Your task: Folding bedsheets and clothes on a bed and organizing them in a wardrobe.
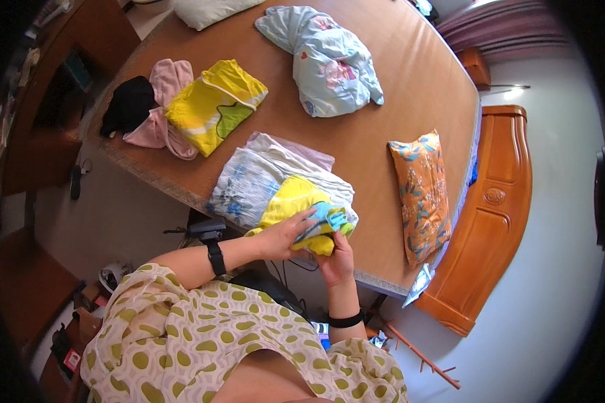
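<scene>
A bunched yellow cloth with blue and green parts (327, 221) is between my two hands at the near edge of the bed. My left hand (285, 237) holds it from the left, with the fingers over its blue part. From the lower right my right hand (339, 259) grips it, thumb up. More yellow fabric (295, 199) spreads behind my left hand, over a folded white cloth with blue flowers (242, 186). Under and behind these lies a pale pink cloth (302, 148). Beyond is a folded yellow cloth with a green patch (217, 106).
Pink (171, 80) and black (128, 106) garments lie at the bed's left. A light blue printed bundle (333, 65) and a white pillow (212, 10) are farther back. An orange patterned pillow (421, 196) lies right, near the wooden headboard (489, 216).
</scene>
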